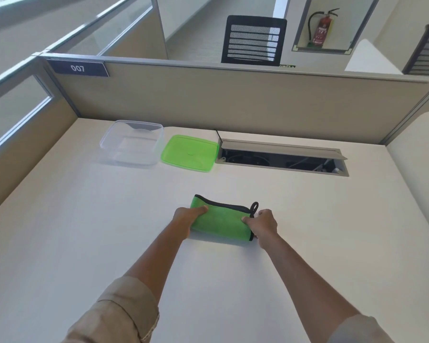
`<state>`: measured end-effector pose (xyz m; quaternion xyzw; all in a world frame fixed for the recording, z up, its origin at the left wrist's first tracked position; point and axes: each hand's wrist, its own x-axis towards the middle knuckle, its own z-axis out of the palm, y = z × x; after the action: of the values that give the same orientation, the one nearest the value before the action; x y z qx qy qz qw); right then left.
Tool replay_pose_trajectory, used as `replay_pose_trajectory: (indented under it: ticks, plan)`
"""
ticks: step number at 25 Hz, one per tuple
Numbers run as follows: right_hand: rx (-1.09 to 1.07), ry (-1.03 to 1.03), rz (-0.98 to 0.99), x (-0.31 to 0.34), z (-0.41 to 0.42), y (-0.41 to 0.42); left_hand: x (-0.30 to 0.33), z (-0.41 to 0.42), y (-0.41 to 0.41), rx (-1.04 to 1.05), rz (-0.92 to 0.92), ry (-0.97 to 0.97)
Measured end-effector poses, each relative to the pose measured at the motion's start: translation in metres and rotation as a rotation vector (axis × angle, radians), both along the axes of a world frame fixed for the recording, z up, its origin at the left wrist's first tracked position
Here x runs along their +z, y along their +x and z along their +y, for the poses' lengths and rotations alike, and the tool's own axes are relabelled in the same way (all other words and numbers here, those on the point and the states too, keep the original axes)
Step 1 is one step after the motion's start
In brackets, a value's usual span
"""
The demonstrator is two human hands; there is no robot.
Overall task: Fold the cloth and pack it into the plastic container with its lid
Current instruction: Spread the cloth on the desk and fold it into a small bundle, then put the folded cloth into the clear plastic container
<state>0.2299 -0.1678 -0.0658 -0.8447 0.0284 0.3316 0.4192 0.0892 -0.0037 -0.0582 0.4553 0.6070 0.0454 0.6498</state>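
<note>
A green cloth (pixel 222 222) with black edging and a black loop lies folded into a narrow rectangle on the white desk, near the middle. My left hand (pixel 187 219) grips its left end, thumb on top. My right hand (pixel 263 225) grips its right end beside the loop. A clear plastic container (pixel 131 144) stands uncovered at the back left of the desk. Its green lid (pixel 190 153) lies flat on the desk just right of it.
An open cable tray (pixel 280 157) with a raised grey flap is sunk into the desk at the back right. A beige partition (pixel 233 102) closes the far edge, with side panels to the left and right.
</note>
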Motion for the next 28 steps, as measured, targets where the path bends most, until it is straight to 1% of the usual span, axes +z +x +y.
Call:
replay_pose_trajectory:
  ticks: [2,5,10,12,15,21,23,25,28]
  plan:
    - [0.017,0.008,-0.005,-0.004,-0.003,-0.005,0.002,0.0,-0.007,0.034,-0.069,-0.099]
    - [0.039,0.043,-0.018,-0.007,-0.006,-0.009,0.005,-0.002,-0.016,0.049,-0.166,-0.16]
    - [0.028,0.071,-0.05,-0.009,0.0,-0.022,0.012,0.005,-0.035,-0.024,-0.314,-0.183]
    - [0.01,0.121,-0.025,-0.006,0.007,-0.032,0.014,0.014,-0.047,-0.031,-0.353,-0.189]
    - [0.015,0.124,0.037,0.002,0.024,-0.048,0.016,0.033,-0.068,-0.026,-0.407,-0.195]
    - [0.108,0.154,0.276,0.016,0.069,-0.072,0.025,0.073,-0.108,0.018,-0.47,-0.198]
    - [0.104,0.209,0.343,0.018,0.085,-0.085,0.029,0.089,-0.121,0.012,-0.479,-0.185]
    - [0.092,0.295,0.361,0.019,0.1,-0.096,0.032,0.105,-0.134,0.005,-0.473,-0.174]
    - [0.071,0.376,0.315,0.021,0.128,-0.108,0.035,0.133,-0.149,-0.017,-0.444,-0.139]
